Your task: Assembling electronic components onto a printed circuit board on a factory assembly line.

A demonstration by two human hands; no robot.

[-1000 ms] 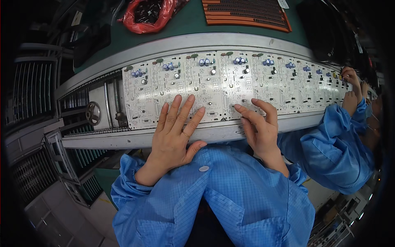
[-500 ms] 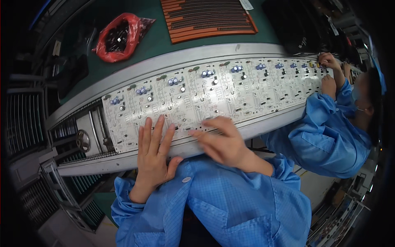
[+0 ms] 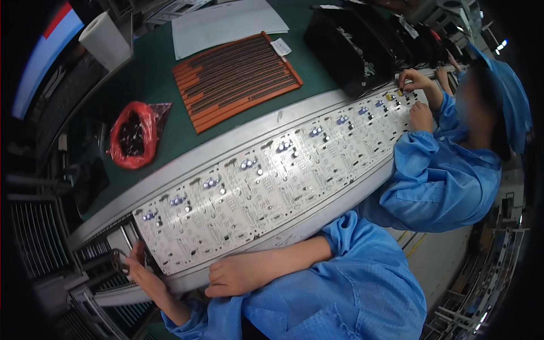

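Observation:
A row of white circuit boards [image 3: 232, 211] lies along the conveyor rails, carrying blue and black capacitors and other small parts. My left hand [image 3: 139, 268] is at the row's left end, between the last board's edge and a round metal wheel [image 3: 119, 261]. Its fingers are apart, one pointing up beside the board edge; whether they touch the wheel is unclear. My right hand [image 3: 238, 276] rests over the near rail [image 3: 283, 239], fingers curled in, with nothing visible in them. My right forearm crosses in front of the boards.
Beyond the rail, a green tabletop [image 3: 164, 90] holds a red plastic bag of dark parts [image 3: 134, 135], an orange ribbed tray [image 3: 235, 79], white sheets [image 3: 226, 25] and black bins [image 3: 351, 51]. At right, a co-worker in blue [image 3: 436, 181] has both hands over the far boards.
My left hand has left the boards for the row's left end. My right hand has drawn back to the near rail, its fingers curling. The view has turned, showing more of the tabletop.

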